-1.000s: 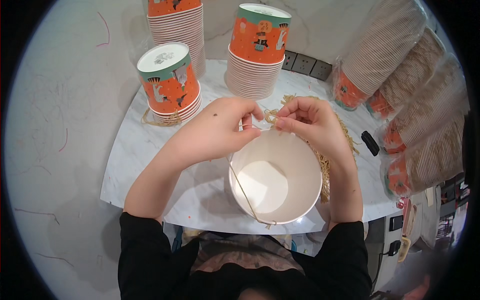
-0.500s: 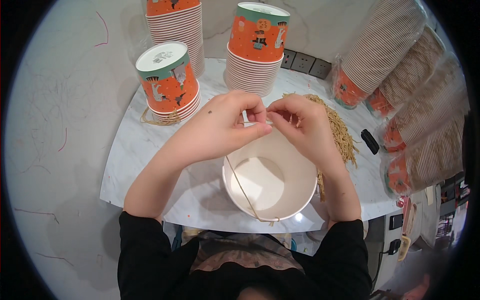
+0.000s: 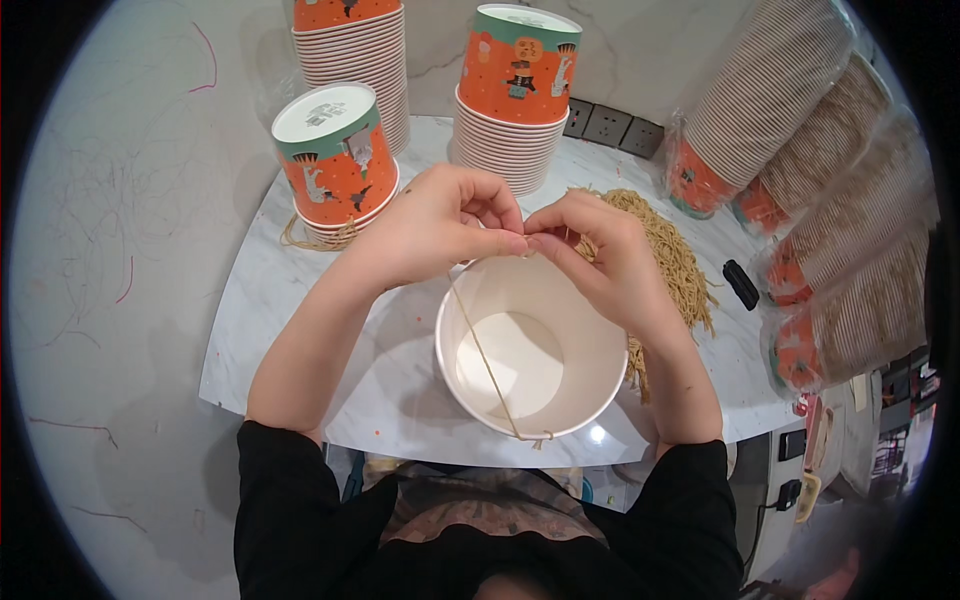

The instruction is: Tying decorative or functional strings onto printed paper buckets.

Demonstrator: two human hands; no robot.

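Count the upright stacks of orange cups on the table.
3: one stack at left, one behind it, one at centre back. Bagged stacks lie tilted at right.

The paper bucket (image 3: 530, 350) is white inside. The stacked cups (image 3: 335, 150) are orange with green bands, and the table (image 3: 300, 300) is white marble.

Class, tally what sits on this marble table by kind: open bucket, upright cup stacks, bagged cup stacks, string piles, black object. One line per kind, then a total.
Open white paper bucket: 1
Upright stacks of orange cups: 3
Bagged cup stacks lying at the right: 4, as far as shows
Piles of tan string: 2
Small black object: 1
Total: 11
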